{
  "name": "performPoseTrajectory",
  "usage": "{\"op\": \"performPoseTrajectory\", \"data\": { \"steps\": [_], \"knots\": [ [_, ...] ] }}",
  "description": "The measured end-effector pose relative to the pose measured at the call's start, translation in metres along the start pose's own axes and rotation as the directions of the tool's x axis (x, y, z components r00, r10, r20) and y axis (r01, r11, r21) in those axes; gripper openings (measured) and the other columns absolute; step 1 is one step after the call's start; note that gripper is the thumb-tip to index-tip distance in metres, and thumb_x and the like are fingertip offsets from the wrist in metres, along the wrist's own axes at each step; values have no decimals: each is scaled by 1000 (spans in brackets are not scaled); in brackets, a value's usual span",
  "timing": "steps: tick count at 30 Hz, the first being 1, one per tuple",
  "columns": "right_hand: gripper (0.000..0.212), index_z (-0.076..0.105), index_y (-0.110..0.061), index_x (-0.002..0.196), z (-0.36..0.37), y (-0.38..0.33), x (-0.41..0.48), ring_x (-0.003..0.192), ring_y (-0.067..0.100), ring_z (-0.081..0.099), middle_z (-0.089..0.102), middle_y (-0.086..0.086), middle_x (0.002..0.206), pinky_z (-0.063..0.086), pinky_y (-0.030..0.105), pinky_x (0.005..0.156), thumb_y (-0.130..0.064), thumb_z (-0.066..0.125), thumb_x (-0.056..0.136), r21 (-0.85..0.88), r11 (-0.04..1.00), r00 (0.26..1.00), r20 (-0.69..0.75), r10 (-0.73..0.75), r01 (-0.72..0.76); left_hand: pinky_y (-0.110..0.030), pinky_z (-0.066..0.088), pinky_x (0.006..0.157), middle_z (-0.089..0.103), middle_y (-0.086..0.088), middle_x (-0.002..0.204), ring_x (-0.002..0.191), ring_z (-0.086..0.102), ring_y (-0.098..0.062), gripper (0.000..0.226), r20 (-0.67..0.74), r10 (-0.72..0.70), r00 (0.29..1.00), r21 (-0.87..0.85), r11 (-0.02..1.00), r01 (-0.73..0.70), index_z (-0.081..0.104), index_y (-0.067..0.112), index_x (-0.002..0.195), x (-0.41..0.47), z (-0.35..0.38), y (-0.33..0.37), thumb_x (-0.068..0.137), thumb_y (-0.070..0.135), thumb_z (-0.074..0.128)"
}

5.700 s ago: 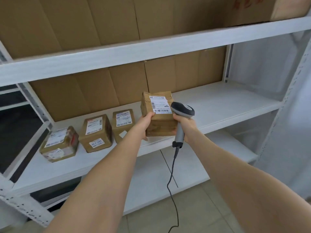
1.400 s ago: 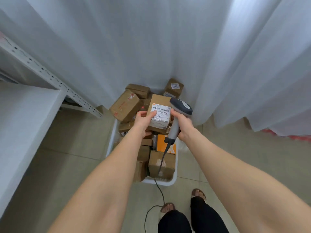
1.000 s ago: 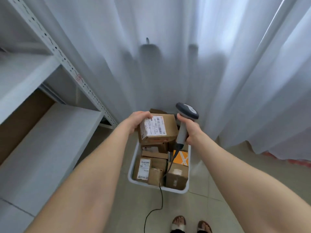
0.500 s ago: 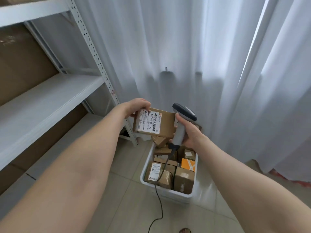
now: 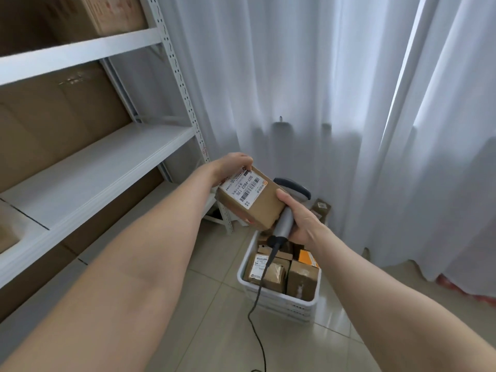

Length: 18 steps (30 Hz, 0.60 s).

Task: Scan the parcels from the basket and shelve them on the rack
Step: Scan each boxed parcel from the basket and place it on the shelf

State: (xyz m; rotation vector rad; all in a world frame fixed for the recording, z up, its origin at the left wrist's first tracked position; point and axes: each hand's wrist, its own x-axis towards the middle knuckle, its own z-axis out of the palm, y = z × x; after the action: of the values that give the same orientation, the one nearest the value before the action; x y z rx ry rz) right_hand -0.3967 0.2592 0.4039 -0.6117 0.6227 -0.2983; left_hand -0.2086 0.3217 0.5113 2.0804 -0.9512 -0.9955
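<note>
Brown cardboard under curled fingers: gripping the upper corner of the small brown cardboard parcel with a white barcode label in the left hand, holding it tilted, label up, in mid-air near the white plastic basket of brown boxes. Clamping the right hand round the grey corded handheld scanner, thumb touching the parcel's edge, with the white metal rack just to the left.

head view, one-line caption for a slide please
Left hand holds a labelled parcel beside the scanner gripped in the right hand; below, a basket of parcels; rack at left.
</note>
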Motion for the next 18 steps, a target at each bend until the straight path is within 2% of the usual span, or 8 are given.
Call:
{"op": "performPoseTrajectory", "data": {
  "steps": [3, 5, 7, 10, 12, 14, 15, 18],
  "knots": [
    [68, 54, -13, 128, 26, 10, -3, 98, 32, 70, 72, 14, 110, 59, 46, 73, -27, 84, 69, 120, 993, 997, -70, -14, 23, -39, 50, 86, 54, -7, 125, 101, 61, -20, 69, -270, 65, 961, -58, 995, -83, 36, 22, 140, -9, -6, -11, 79, 37, 63],
    [68, 51, -13, 130, 43, 15, -2, 102, 34, 68, 70, 15, 114, 57, 48, 83, -27, 83, 71, 183, 982, 995, -97, -31, 49, -46, 39, 100, 40, -10, 145, 124, 47, -27, 90, -408, 31, 912, -161, 981, -105, 21, 16, 149, -21, -14, -24, 78, 49, 66],
    [67, 48, -14, 132, 60, 21, 0, 105, 36, 66, 68, 16, 117, 55, 50, 89, -25, 82, 75, 249, 965, 991, -121, -57, 86, -51, 34, 104, 36, -13, 148, 133, 38, -33, 102, -416, -93, 905, -276, 961, -29, 18, 12, 150, -35, -18, -44, 73, 61, 66],
    [63, 48, -11, 132, 90, 34, 4, 109, 37, 64, 65, 18, 121, 53, 50, 92, -25, 79, 79, 316, 941, 986, -146, -82, 125, -48, 37, 102, 50, -14, 131, 123, 46, -30, 83, -188, -170, 967, -405, 911, 81, 39, 10, 139, -51, -18, -74, 77, 56, 67],
    [61, 50, -11, 133, 112, 46, 7, 106, 35, 65, 65, 18, 122, 59, 44, 76, -26, 78, 81, 309, 941, 987, -124, -103, 137, -43, 41, 97, 59, -10, 115, 112, 53, -25, 60, -85, -123, 989, -461, 885, 71, 49, 14, 130, -58, -15, -90, 82, 44, 67],
    [57, 54, -12, 131, 129, 57, 12, 98, 33, 69, 67, 16, 119, 58, 35, 53, -26, 77, 81, 306, 942, 988, -114, -106, 137, -45, 45, 98, 60, -10, 119, 114, 55, -25, 46, -94, -79, 992, -537, 843, 16, 51, 19, 125, -60, -18, -104, 84, 32, 69],
    [55, 55, -12, 130, 136, 62, 14, 94, 33, 70, 68, 16, 117, 56, 33, 50, -26, 78, 81, 298, 945, 987, -118, -105, 136, -47, 46, 98, 59, -10, 123, 116, 54, -26, 46, -110, -61, 992, -574, 819, -14, 51, 20, 125, -61, -23, -110, 84, 28, 69],
    [50, 55, -9, 125, 150, 75, 25, 90, 29, 70, 69, 16, 114, 58, 34, 59, -20, 78, 81, 162, 968, 971, -179, -160, 189, -48, 48, 97, 60, -8, 124, 114, 57, -26, 49, -177, -52, 983, -625, 778, -71, 49, 17, 126, -62, -46, -129, 83, 20, 71]
  ]
}}
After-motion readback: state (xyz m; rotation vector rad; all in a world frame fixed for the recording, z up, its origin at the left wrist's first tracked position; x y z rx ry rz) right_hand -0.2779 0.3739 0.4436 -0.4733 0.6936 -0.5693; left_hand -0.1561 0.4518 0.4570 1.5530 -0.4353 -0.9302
